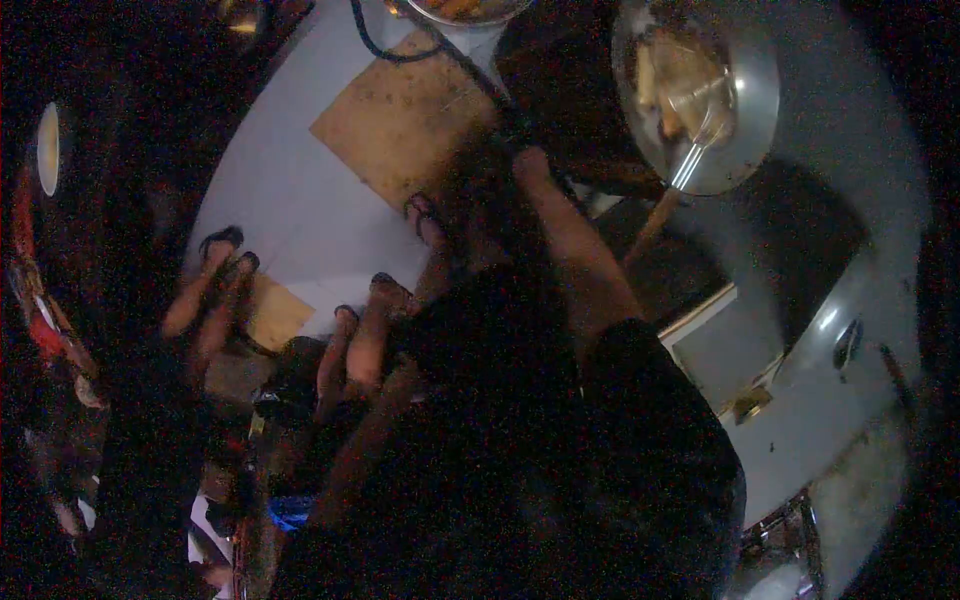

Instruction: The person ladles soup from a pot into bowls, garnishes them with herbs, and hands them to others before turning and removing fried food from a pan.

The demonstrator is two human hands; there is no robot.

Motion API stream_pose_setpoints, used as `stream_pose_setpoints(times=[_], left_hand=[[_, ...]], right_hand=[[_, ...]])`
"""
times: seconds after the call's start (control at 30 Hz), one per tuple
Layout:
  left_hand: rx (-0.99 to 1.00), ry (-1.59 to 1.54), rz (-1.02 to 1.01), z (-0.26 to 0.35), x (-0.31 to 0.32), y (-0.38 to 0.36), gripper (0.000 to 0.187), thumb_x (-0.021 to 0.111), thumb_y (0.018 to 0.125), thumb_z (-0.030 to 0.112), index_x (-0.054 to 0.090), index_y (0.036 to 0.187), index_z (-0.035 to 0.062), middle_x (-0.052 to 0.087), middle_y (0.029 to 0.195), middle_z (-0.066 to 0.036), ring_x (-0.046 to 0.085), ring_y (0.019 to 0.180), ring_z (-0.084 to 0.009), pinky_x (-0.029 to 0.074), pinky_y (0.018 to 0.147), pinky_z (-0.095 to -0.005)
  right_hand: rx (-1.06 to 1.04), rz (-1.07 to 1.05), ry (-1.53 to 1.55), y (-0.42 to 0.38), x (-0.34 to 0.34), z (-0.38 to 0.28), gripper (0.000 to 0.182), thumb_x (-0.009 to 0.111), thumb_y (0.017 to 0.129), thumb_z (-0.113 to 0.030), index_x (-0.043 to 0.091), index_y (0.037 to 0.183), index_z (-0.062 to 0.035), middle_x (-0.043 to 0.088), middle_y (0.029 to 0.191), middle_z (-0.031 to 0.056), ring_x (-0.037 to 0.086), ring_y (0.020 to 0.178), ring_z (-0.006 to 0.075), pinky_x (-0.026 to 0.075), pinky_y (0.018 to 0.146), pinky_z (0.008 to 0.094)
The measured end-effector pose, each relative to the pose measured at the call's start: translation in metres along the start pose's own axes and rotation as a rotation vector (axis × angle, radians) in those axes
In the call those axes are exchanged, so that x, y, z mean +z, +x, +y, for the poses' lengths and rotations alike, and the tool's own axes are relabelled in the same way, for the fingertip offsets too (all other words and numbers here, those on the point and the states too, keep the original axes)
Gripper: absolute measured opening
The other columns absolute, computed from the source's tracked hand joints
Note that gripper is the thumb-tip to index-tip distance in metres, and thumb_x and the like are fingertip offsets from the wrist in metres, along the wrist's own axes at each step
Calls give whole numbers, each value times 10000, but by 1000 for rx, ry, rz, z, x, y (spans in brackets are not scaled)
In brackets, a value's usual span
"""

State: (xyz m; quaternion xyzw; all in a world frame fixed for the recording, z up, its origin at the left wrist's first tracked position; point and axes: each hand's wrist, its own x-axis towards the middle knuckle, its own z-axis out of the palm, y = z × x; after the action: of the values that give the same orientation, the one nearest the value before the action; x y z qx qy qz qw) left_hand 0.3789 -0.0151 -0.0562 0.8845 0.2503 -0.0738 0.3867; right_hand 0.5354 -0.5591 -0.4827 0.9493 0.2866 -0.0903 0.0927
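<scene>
From a dark sleeve at the centre, a bare forearm reaches up to my right hand (530, 163). Its fingers are lost in shadow beside a long dark rod-like thing (465, 65), and whether it holds it cannot be made out. The brown square sheet (390, 115) lies on the pale surface just left of it. Lower down, a dim forearm runs up to what seems to be my left hand (403, 378); its fingers are too dark to read. Right of my right hand is a wide metal bowl (755, 95) with brownish contents and a handled tool (688, 165).
Other people's bare limbs (365, 345) with dark bands or coverings at their ends show at the left. Another bowl (470, 15) is at the top edge. A pale tray (720, 345) and a small brush-like tool (752, 402) lie at the right.
</scene>
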Motion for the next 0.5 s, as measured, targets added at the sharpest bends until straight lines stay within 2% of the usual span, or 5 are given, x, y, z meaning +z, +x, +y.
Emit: stream_pose_setpoints(times=[0.07, 0.2, 0.27, 0.4, 0.5], left_hand=[[18, 173, 46, -40, -11, 1, 399, 463, 815, 275, 400, 1110, 14, 478, 1011, -141, 498, 852, -236, 411, 742, -333], [-15, 378, 86, -87, -25, -52, 386, 474, 813, 253, 402, 1110, 17, 478, 1013, -141, 501, 848, -235, 410, 746, -331], [-35, 446, 51, -107, -4, -103, 381, 479, 812, 242, 402, 1110, 18, 478, 1014, -141, 503, 846, -235, 409, 748, -329], [103, 517, -151, -165, 156, -230, 370, 490, 810, 220, 404, 1110, 20, 478, 1017, -140, 506, 842, -235, 408, 752, -327], [-265, -229, -308, 61, 92, -175, 397, 543, 768, 141, 404, 1119, 21, 487, 1031, -146, 503, 880, -218, 409, 762, -302]], right_hand=[[100, 150, 240, -32, -69, -10, 185, 473, 731, -200, 541, 762, -31, 540, 694, 129, 525, 645, 304, 427, 601, 386], [799, 295, 835, -146, -348, -22, 336, 548, 757, -299, 495, 934, -18, 539, 790, 161, 527, 755, 321, 410, 690, 367], [831, 538, 513, -205, -383, -4, 439, 625, 702, -284, 462, 984, 11, 514, 924, 184, 495, 877, 312, 383, 744, 365], [1083, 331, 655, -270, -369, 9, 562, 681, 640, -292, 421, 1013, 38, 482, 1005, 190, 454, 960, 304, 363, 787, 348], [1092, 134, 1196, -300, -293, 0, 657, 701, 607, -276, 359, 1062, 51, 477, 1022, 200, 454, 966, 308, 364, 796, 349]])
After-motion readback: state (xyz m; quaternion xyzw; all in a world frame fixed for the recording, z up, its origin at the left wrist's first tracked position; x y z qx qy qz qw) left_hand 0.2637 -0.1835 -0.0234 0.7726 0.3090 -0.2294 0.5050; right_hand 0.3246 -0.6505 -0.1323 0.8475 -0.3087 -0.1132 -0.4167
